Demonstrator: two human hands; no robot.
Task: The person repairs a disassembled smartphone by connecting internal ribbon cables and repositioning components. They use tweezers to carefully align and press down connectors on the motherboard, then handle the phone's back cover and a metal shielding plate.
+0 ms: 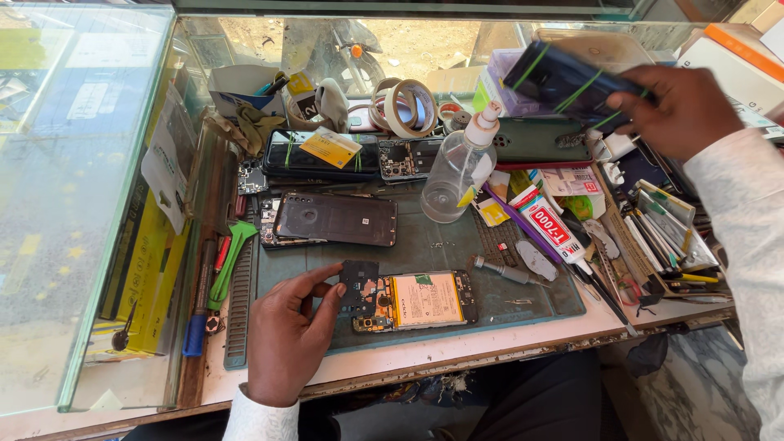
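Note:
My left hand (287, 331) rests on the grey-green work mat (457, 245), thumb and fingers pinching a small black cover plate (358, 282) at the top end of an opened phone (416, 300) with its battery showing. My right hand (684, 110) is raised at the far right, holding a dark phone bundled with green rubber bands (563, 82). A detached dark back cover (336, 218) lies on the mat above the opened phone.
A clear spray bottle (461, 167), tape rolls (406, 106), a glue tube (547, 222), a screwdriver (505, 270), other phones (322, 155) and tools crowd the bench. A green pry tool (231, 260) lies left. Glass panels (82, 196) enclose the left and back.

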